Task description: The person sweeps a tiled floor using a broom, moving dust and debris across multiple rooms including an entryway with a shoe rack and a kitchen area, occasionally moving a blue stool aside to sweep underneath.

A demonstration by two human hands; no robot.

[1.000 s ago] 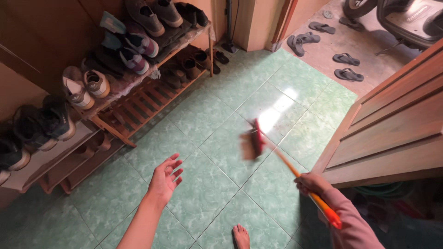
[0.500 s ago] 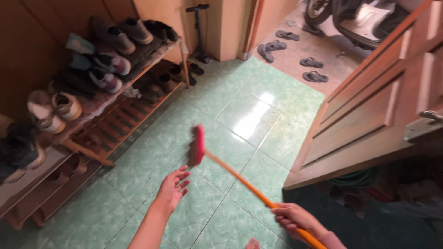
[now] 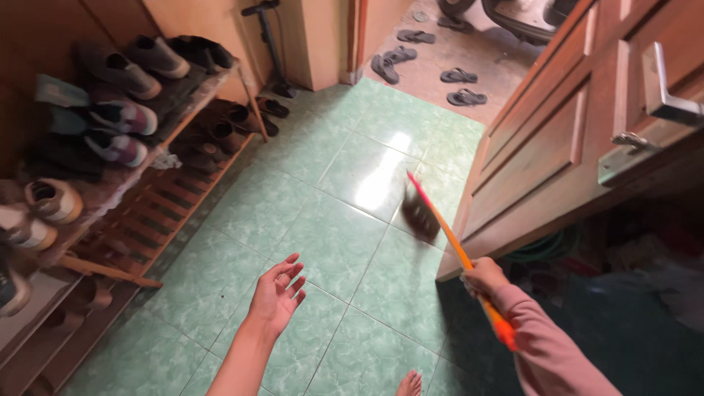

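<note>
Right hand (image 3: pixel 484 276) grips broom (image 3: pixel 433 213); green tiled floor (image 3: pixel 323 191), open doorway.

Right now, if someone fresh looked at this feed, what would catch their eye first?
Probably the broom, its orange handle gripped by the right hand and its blurred head over the green tiled floor beside the wooden door. Next, the left hand, open and empty at lower centre, and the shoe rack packed with shoes along the left wall.
</note>
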